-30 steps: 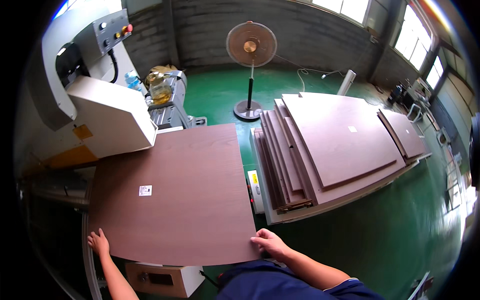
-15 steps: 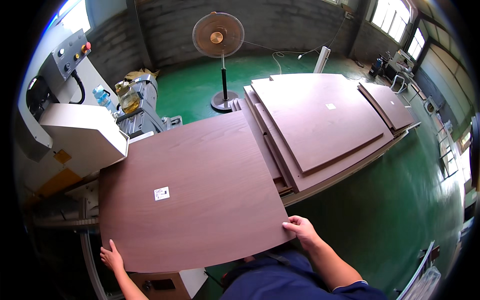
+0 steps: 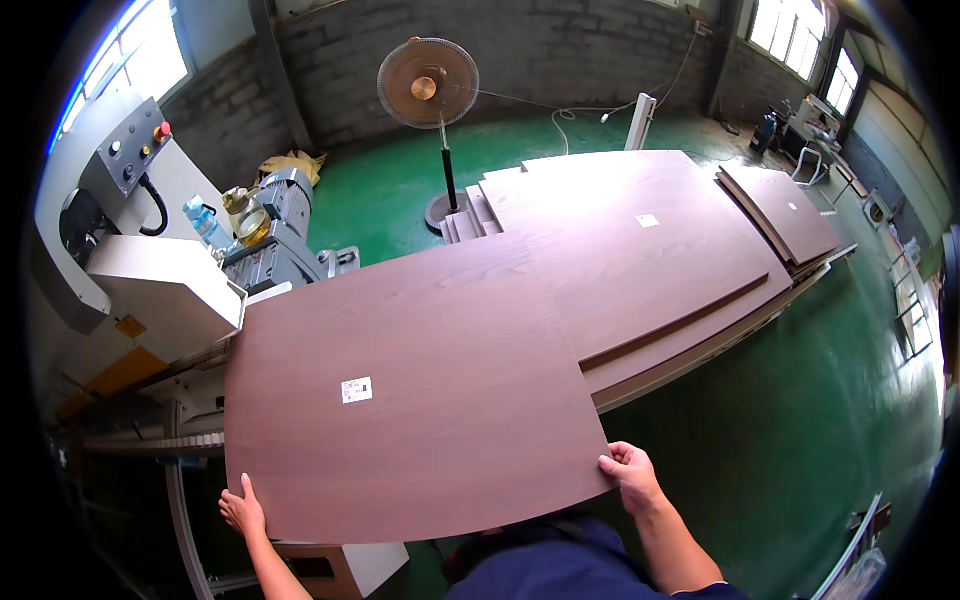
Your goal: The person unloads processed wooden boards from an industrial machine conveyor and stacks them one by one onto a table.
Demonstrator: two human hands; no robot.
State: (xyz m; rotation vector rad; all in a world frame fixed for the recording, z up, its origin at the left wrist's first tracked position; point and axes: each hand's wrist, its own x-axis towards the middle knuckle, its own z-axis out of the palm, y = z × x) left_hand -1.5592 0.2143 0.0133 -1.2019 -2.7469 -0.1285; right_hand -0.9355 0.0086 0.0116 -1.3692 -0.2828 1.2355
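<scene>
A large brown wood-grain panel with a small white label spans the space in front of me. My left hand grips its near left corner, thumb on top and the other fingers at the edge. At the near right corner my right hand is closed on the panel, thumb above and fingers curled partly out of sight. The panel's right edge overlaps a stack of similar brown panels, whose top sheet also carries a pale label.
At left stands a white machine with a grey control box and a motor, with bottles beside it. A pedestal fan stands on the green floor behind. More panels lie far right. A metal frame is low at right.
The panel has shifted to the right with both my hands on it, and its right edge now laps over the stack. It sits farther from the machine.
</scene>
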